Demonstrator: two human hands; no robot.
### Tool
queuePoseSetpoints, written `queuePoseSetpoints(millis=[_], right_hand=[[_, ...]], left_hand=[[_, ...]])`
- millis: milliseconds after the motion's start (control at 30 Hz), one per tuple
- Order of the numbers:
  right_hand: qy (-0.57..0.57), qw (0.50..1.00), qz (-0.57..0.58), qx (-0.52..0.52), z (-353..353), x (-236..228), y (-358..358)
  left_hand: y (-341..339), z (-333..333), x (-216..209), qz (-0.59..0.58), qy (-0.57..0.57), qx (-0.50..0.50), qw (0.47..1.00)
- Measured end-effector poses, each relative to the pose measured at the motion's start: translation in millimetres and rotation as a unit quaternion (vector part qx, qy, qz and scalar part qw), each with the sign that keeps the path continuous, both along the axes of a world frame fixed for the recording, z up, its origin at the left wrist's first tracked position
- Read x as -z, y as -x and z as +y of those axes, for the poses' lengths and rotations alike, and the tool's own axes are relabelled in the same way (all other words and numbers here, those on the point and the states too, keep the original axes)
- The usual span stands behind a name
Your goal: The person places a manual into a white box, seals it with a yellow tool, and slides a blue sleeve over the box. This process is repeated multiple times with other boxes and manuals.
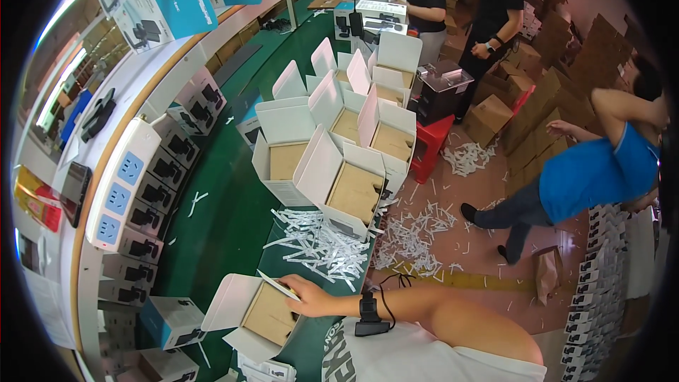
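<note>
My right hand (311, 296), a strap and small black device on its wrist, is at the near end of the green bench. Its fingers are closed on a thin white card or flap (277, 284) at the edge of an open white box (249, 340). I cannot tell whether that piece belongs to the box. Inside the box lies a brown cardboard insert (266, 317). My left hand is out of view. Farther along the bench stand several more open white boxes (288, 184) with raised lids and brown inserts.
White paper strips (318, 244) lie heaped on the bench and scattered over the floor. At left, a power strip (122, 187) is fixed along a shelf edge, with stacked printed boxes (157, 191) below. A red stool (430, 148) stands beyond. Other people work behind; one wears blue (594, 173).
</note>
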State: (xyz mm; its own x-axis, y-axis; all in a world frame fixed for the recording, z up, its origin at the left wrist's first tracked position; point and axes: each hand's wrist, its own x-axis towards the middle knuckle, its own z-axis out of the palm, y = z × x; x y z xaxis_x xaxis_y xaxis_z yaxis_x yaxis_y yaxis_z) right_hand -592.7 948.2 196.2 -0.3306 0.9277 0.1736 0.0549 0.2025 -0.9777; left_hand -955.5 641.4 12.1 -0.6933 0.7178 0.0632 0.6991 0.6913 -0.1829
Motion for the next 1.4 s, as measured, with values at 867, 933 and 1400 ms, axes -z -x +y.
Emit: queuePoseSetpoints(millis=[867, 933, 1400], right_hand=[[0.010, 1.000, -0.016, -0.005, 1.8, -6.9, -0.4], [0.000, 1.000, -0.015, -0.002, 2.2, -5.1, 1.2], [0.016, 1.000, -0.014, -0.007, 0.4, -5.9, -1.6]], left_hand=[[6.9, -29.2, -56.6, -0.142, -0.225, -0.056, 0.962], [9.1, -37.1, -66.1, -0.104, -0.244, -0.055, 0.963], [-153.0, 195.3, -344.6, -0.240, -0.474, 0.413, 0.740]])
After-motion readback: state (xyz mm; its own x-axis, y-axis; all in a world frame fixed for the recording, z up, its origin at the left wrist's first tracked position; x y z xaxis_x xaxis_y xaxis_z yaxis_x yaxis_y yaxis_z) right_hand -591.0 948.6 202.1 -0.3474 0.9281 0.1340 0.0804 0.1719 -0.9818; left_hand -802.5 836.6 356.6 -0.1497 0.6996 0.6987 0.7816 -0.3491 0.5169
